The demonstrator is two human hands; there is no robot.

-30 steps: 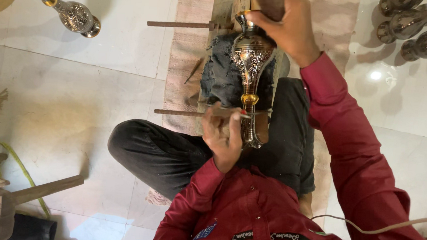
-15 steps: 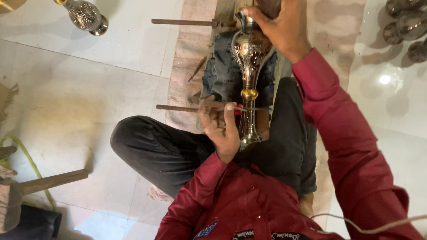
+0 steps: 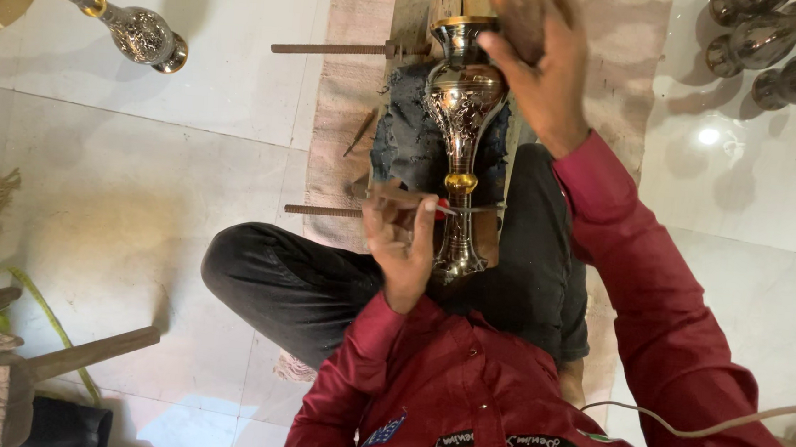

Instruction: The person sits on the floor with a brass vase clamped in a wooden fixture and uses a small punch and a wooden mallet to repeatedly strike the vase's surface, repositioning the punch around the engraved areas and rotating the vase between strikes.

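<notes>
Right hand (image 3: 541, 62) now higher, vase (image 3: 462, 117) lengthwise

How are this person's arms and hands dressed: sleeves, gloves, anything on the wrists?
Both arms wear long dark red shirt sleeves that end at the wrists. The left hand and right hand are bare, with no gloves. No watch or band shows at either cuff. The shirt is buttoned down the front, and a dark patterned strap crosses the chest.

A shiny, carved metal vase (image 3: 461, 117) is seen at the top middle, laid on rough cloth (image 3: 403, 141) over glossy floor tiles (image 3: 144, 162).
</notes>
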